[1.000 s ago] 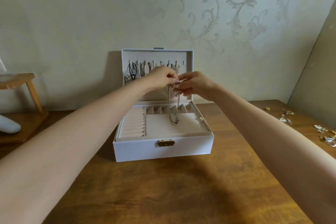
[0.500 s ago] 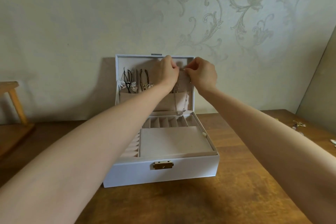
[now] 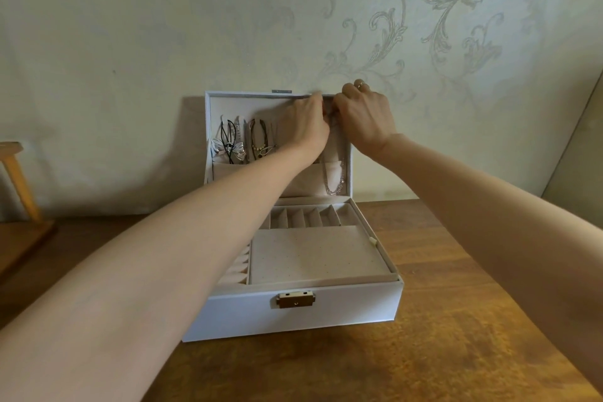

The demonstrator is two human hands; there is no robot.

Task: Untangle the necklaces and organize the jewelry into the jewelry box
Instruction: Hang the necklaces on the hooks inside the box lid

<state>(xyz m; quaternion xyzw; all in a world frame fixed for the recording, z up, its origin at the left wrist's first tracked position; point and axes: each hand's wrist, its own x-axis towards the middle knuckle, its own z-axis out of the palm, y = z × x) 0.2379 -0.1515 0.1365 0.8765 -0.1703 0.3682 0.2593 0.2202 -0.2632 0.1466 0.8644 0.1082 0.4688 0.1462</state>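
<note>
A white jewelry box (image 3: 342, 307) stands open on the wooden table, its lid upright against the wall. Both hands are up at the top right of the lid's inside. My left hand (image 3: 303, 126) and my right hand (image 3: 365, 119) pinch the top of a silver chain necklace (image 3: 334, 179), which hangs down over the lid's pocket. The fingertips and the hook behind them are hidden. Black cord necklaces (image 3: 230, 140) and a beaded one (image 3: 259, 142) hang on the lid's left side.
The box tray has a flat beige pad (image 3: 316, 254), small compartments (image 3: 303, 217) behind it and ring rolls (image 3: 236, 266) at left. A wooden stand (image 3: 19, 186) is at the far left. The wall is right behind the lid.
Both hands have risen from mid-lid to the lid's top right, lifting the silver chain off the tray so it hangs against the lid. The view has moved closer to the box.
</note>
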